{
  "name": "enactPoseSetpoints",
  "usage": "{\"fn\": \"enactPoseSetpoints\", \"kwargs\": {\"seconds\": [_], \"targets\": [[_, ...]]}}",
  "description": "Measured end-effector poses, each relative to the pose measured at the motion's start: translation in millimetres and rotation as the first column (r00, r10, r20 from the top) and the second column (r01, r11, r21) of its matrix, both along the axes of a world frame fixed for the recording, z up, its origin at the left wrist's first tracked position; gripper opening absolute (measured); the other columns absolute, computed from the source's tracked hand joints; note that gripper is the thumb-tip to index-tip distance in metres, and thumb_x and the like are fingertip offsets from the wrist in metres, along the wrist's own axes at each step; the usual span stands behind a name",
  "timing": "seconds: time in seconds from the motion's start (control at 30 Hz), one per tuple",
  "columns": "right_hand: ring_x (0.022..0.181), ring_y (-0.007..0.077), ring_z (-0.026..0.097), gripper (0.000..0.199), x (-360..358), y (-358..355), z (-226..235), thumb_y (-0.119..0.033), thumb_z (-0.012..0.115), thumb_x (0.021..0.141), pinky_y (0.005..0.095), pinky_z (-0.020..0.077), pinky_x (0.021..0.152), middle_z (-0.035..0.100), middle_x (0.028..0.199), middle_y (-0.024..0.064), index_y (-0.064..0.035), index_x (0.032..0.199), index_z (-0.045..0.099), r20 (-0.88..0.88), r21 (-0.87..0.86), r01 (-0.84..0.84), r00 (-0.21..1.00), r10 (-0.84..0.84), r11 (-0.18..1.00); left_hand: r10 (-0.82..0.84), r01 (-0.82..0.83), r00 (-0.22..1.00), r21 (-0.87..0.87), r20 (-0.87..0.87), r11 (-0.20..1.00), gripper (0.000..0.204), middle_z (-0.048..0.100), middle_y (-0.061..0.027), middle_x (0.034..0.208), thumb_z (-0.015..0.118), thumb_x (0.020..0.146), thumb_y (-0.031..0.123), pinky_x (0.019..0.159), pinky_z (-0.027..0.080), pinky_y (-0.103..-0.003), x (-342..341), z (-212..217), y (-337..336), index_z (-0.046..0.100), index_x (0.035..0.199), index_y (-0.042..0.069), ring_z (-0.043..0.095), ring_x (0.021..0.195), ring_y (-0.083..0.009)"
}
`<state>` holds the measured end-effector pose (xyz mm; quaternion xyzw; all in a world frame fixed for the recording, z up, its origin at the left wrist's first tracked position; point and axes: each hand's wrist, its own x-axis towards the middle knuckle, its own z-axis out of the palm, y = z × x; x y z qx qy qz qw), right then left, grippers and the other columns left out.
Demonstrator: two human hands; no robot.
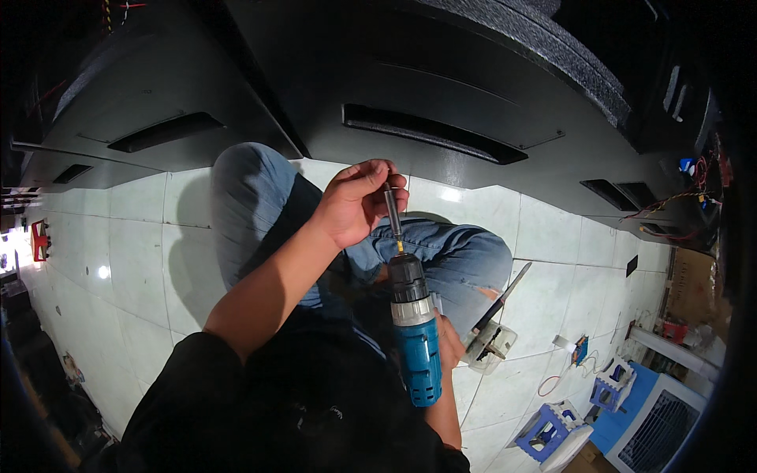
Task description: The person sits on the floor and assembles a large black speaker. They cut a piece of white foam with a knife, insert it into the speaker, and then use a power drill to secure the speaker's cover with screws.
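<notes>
My right hand (449, 344) is wrapped round the grip of a blue and black cordless drill (418, 355), which points away from me over my crossed legs. The handle is mostly hidden behind the drill's body. A long metal driver bit (393, 213) with a yellow band near its base sticks out of the black chuck (407, 276). At the bit's far end, the fingers of my left hand (355, 203) are closed round it. Whether a screw sits at the tip cannot be made out.
A black cabinet (315, 47) with slotted openings stands close ahead. On the tiled floor at right is a clear container (497, 355) of small dark pieces, with a long dark tool (505, 296) beside it. Farther right are blue-and-white stools (548, 430), loose wires and a blue fan unit (654, 422).
</notes>
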<state>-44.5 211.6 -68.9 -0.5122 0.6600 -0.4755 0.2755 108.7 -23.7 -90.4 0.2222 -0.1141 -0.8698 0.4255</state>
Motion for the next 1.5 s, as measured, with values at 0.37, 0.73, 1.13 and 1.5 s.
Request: {"fn": "enactPoseSetpoints", "kwargs": {"seconds": [0.37, 0.73, 1.13, 1.5], "targets": [[0.065, 0.0277, 0.065, 0.017, 29, -19, 7, -0.019, 0.073, 0.081, 0.0345, 0.0531, 0.058, 0.066, 0.081, 0.0117, -0.0038, 0.083, 0.066, -0.516, -0.143, -0.118, 0.856, 0.027, 0.983, -0.086, 0.075, 0.994, -0.148, -0.072, 0.986, 0.017, 0.071, -0.0137, 0.102, 0.057, 0.104, 0.019, 0.087, 0.061, -0.041, 40, 6, -14, 0.063, 0.108, 0.003, 0.074, 0.096, -0.0278], [0.064, 0.0276, 0.064, 0.014, 43, -18, 22, -0.014, 0.073, 0.079, 0.0334, 0.0512, 0.058, 0.063, 0.075, 0.0098, -0.0027, 0.079, 0.064, -0.512, -0.092, -0.094, 0.858, 0.034, 0.991, -0.139, 0.106, 0.980, -0.217, -0.143, 0.970, 0.017, 0.072, -0.0166, 0.103, 0.056, 0.103, 0.016, 0.083, 0.063, -0.039, 49, 7, -24, 0.063, 0.108, 0.002, 0.074, 0.095, -0.0288], [0.075, 0.0308, 0.072, 0.019, 34, -9, 62, -0.011, 0.077, 0.076, 0.0348, 0.0586, 0.070, 0.071, 0.087, 0.0128, -0.0036, 0.092, 0.070, -0.498, 0.057, -0.098, 0.860, 0.113, 0.994, 0.099, -0.014, 0.977, -0.405, 0.190, 0.914, 0.038, 0.048, 0.0019, 0.065, 0.063, 0.102, 0.039, 0.053, 0.034, -0.025, -8, 36, -40, 0.065, 0.094, 0.001, 0.040, 0.056, -0.0082], [0.078, 0.0243, 0.073, 0.039, 35, -8, 87, -0.009, 0.082, 0.068, 0.0330, 0.0587, 0.074, 0.073, 0.090, 0.0103, -0.0032, 0.103, 0.069, -0.266, 0.429, -0.006, 0.955, 0.133, 0.903, 0.339, -0.301, 0.890, -0.166, 0.304, 0.939, 0.048, 0.046, 0.0020, 0.057, 0.071, 0.095, 0.045, 0.046, 0.027, -0.025, -50, 100, -59, 0.069, 0.094, -0.003, 0.034, 0.045, -0.0061]]}}
